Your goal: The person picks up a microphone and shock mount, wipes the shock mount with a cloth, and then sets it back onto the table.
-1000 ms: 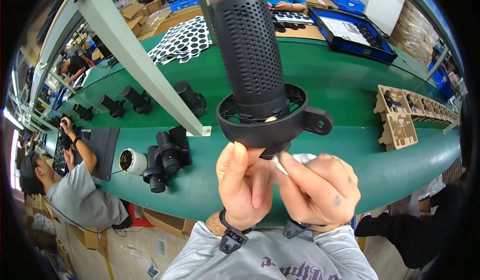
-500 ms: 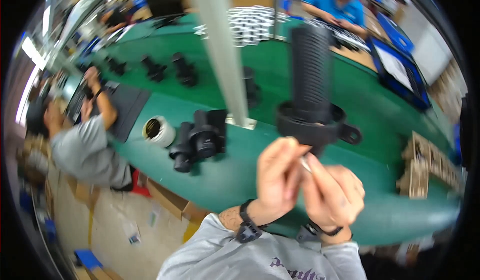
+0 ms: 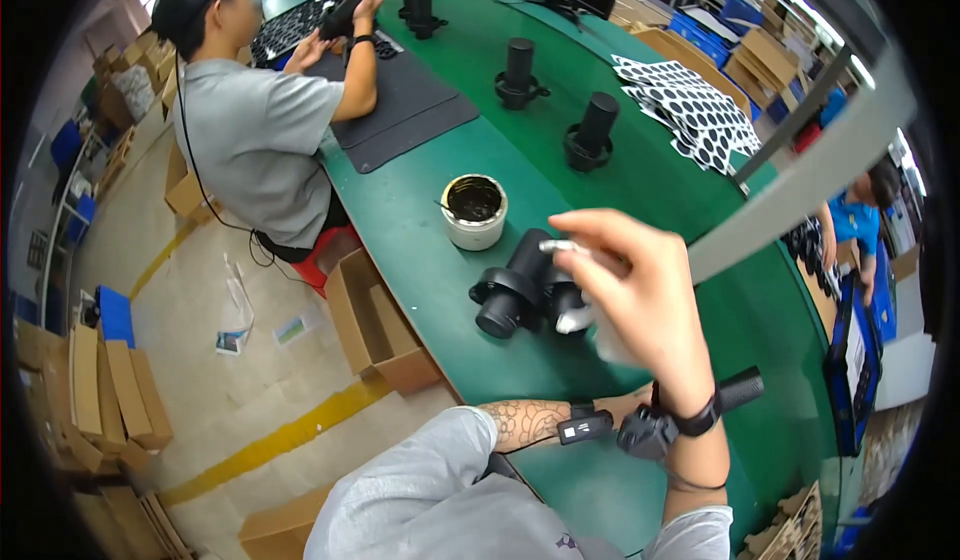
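We look down on a green workbench [image 3: 400, 250] that curves from the top of the frame to the lower right. At upper left sits a co-worker [image 3: 260, 105] in a grey shirt and dark cap; a pale metal post [image 3: 800, 185] slants through the right side. Our right hand [image 3: 572, 241], centre right, is lifted over the bench, thumb and index fingertips slightly apart. An open cardboard box [image 3: 410, 372] stands on the floor left of centre, sheets of black discs [image 3: 690, 115] spread at upper right, and a dark mat [image 3: 405, 115] lies beside the co-worker. Two black housings [image 3: 508, 295] lie at centre, partly behind our right hand, near a white pot [image 3: 475, 235] of dark paste. Our left hand [image 3: 624, 403], lower centre, is mostly hidden behind the right wrist; we cannot tell how its fingers stand. Just right of that wrist juts the end of a black perforated cylinder [image 3: 743, 387]. Smallest is a white scrap [image 3: 560, 247] at our right thumb tip; we cannot tell whether it is gripped.
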Tool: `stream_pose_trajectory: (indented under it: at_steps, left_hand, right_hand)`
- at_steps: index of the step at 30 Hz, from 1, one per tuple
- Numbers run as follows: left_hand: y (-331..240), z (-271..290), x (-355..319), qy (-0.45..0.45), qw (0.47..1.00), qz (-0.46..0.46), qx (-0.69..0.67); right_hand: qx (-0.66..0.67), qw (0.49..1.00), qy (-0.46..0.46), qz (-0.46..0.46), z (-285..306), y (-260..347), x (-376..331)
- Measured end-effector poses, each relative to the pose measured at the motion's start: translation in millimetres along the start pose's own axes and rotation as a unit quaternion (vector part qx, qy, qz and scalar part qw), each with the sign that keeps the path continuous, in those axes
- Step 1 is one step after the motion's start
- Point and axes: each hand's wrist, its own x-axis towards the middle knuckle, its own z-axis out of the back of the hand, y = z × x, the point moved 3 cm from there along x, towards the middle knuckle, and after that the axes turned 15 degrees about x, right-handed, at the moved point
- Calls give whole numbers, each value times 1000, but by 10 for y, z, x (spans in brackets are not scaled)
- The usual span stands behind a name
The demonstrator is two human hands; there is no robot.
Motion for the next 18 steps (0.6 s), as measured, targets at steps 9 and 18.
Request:
stream_pose_trajectory:
  at_steps: [9,18]
  left_hand:
    - [-12,-7,437,-1,979,-63,-194]
    - [-246,-38,394,-6,989,-2,-145]
  right_hand:
    - [-303,928,202,76,-693,-971,1061]
    - [-306,903,279,112,-760,-1343,1123]
